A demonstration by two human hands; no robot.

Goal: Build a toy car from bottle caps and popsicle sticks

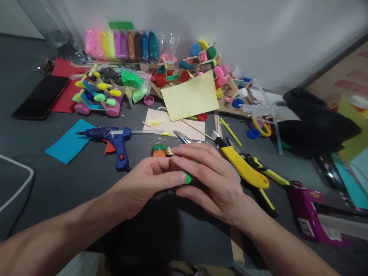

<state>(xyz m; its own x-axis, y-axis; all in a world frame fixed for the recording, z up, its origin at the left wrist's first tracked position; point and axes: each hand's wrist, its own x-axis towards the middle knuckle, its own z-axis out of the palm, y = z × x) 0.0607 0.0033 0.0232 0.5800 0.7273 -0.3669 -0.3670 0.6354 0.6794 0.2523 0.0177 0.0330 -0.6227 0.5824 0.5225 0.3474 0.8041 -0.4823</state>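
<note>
My left hand (148,176) is closed, its thumb pressing a small bright green piece of modelling clay (188,178) against the fingers. From the other side my right hand (215,176) curves over the same spot, fingers bent around a small craft model that is mostly hidden beneath both hands. A green and orange bottle-cap wheel (159,150) of this model shows past my left fingers. Just beyond my fingertips lie the scissors (181,136), with their points uncovered. A yellow utility knife (244,166) rests beside my right hand.
A blue glue gun (110,136) lies left on the dark table, near blue paper (70,142) and a phone (41,96). Finished-looking clay models (97,94), clay packets (122,44) and yellow paper (190,96) stand behind. A purple device (313,214) sits right.
</note>
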